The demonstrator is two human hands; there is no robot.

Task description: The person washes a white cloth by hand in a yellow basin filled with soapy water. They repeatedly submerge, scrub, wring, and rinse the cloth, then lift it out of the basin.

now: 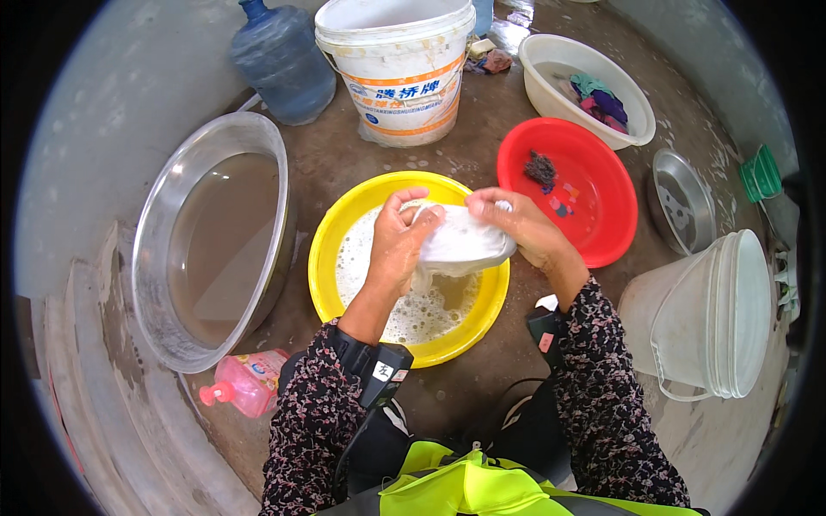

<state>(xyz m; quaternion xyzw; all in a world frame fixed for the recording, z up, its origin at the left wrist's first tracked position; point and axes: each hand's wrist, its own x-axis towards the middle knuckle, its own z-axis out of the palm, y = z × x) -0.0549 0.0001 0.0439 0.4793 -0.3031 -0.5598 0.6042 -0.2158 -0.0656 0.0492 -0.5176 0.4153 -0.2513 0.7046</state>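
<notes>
A wet white cloth (466, 235) is stretched between my two hands above a yellow plastic basin (329, 219). My left hand (400, 238) pinches its left end between thumb and fingers. At the cloth's upper right, my right hand (519, 222) grips the other end. Soapy, cloudy water with foam (419, 316) fills the lower part of the basin. The cloth's lower edge hangs over this water; whether it touches the surface I cannot tell.
Left stands a large metal basin (274, 187) of murky water, with a pink pump bottle (248, 384) lying nearby. A white paint bucket (413, 77) and blue water jug (284, 64) stand ahead. Rightward are a red basin (606, 206), a white basin with clothes (635, 122) and a pale bucket (677, 309).
</notes>
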